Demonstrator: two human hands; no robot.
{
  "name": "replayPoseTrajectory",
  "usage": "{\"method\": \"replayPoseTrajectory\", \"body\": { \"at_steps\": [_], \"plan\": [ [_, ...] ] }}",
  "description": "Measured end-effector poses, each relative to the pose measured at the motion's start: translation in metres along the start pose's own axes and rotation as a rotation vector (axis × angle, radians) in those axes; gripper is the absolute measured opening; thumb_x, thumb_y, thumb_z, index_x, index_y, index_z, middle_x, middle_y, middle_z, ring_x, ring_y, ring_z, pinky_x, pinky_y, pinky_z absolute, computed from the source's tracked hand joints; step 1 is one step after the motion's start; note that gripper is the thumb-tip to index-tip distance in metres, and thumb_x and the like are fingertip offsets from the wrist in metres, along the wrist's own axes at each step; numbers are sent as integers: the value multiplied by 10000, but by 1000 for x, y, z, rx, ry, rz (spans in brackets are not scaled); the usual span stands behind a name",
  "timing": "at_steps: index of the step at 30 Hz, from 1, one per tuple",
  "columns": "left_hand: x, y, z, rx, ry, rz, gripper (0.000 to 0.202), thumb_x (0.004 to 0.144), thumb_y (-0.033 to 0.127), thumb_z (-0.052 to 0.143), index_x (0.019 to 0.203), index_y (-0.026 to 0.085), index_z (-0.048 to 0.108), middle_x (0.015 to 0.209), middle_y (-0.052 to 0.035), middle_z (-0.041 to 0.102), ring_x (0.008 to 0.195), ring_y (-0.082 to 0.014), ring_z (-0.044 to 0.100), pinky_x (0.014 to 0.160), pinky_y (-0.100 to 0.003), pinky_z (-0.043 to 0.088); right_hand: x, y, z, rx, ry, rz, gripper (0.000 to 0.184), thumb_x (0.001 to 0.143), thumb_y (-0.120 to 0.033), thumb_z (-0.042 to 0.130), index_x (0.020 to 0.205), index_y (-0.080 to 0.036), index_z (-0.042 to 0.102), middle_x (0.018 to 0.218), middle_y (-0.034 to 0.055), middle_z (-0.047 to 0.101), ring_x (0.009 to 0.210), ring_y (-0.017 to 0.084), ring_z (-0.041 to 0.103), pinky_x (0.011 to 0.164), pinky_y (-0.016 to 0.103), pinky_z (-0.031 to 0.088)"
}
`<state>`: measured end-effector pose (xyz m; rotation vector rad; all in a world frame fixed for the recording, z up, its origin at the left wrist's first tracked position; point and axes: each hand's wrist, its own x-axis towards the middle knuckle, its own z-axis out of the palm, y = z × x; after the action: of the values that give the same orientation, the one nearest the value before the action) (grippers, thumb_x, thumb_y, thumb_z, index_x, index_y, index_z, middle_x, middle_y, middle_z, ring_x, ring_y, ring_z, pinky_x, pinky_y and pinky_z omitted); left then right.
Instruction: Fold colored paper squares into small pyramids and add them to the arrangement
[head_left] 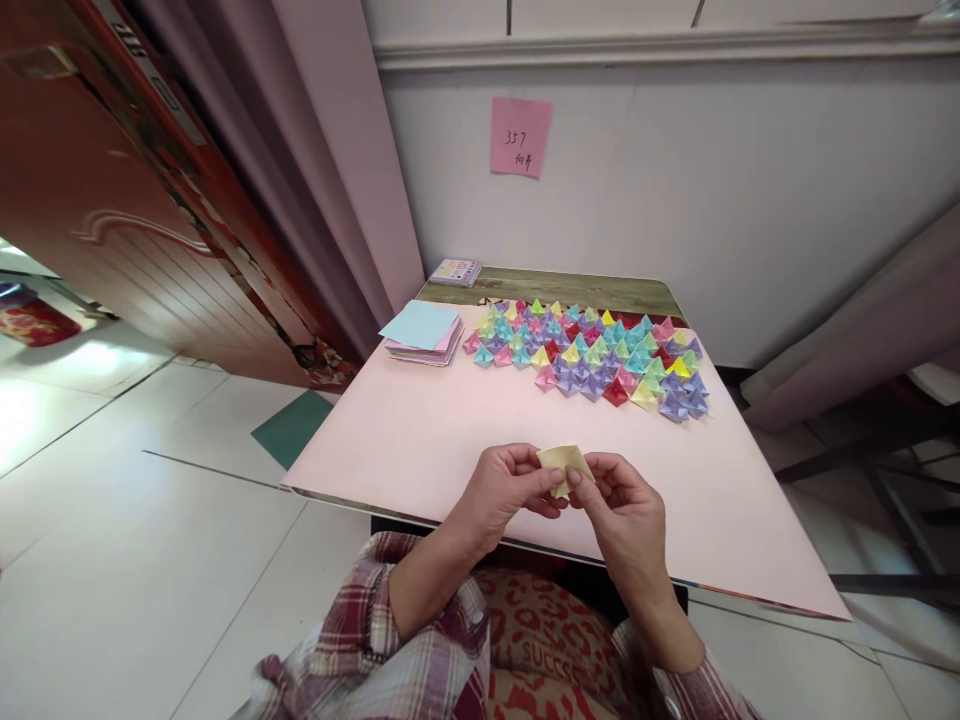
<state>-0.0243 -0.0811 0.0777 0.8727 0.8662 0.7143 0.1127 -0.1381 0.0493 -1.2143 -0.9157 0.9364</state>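
Observation:
A small piece of folded pale yellow paper (564, 460) is held up just above the table's near edge. My left hand (514, 488) pinches its left side, thumb on the front face. From the other side my right hand (624, 500) grips the same paper, its thumb pressed near the lower middle. Both thumbs almost meet on it, and the fingers behind are partly hidden. Farther back stand rows of folded paper pieces (592, 350) in purple, teal, pink, red, yellow and green.
On the table's left lies a stack of square paper sheets (424, 335), light blue on top. A small printed pack (455, 272) sits at the back left corner. A pink note (521, 137) is stuck to the wall. One dark green sheet (292, 428) lies beyond the table's left edge.

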Motion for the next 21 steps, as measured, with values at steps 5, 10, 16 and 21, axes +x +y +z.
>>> {"method": "replayPoseTrajectory", "body": {
  "at_steps": [5, 10, 16, 21],
  "plan": [
    [-1, 1, -1, 1, -26, -36, 379, 594, 386, 847, 752, 93, 666, 653, -55, 693, 532, -163, 670, 512, -254, 566, 2, 4, -7, -131, -105, -171, 179, 851, -259, 682, 1028, -254, 712, 894, 29, 661, 742, 146, 606, 611, 252, 492],
    [-3, 4, -1, -57, -52, -91, 321, 639, 338, 809, 803, 96, 678, 683, -61, 705, 556, -165, 682, 536, -252, 575, 7, -4, -20, -249, -247, -347, 221, 904, -201, 582, 1035, -294, 734, 970, 39, 605, 809, 152, 593, 630, 257, 473],
    [-6, 9, -3, -141, -132, -84, 277, 691, 299, 742, 861, 89, 681, 736, -102, 723, 674, -217, 724, 615, -276, 591, 8, -12, -24, -365, -256, -431, 254, 922, -223, 540, 1105, -272, 709, 1021, 61, 611, 900, 183, 595, 716, 294, 488],
    [-6, 6, -3, -61, -123, -37, 293, 700, 319, 761, 868, 97, 669, 744, -83, 719, 621, -179, 699, 580, -268, 588, 8, -9, -18, -343, -220, -330, 190, 879, -224, 611, 1043, -239, 706, 905, 37, 638, 766, 150, 594, 622, 255, 481]
  ]
}}
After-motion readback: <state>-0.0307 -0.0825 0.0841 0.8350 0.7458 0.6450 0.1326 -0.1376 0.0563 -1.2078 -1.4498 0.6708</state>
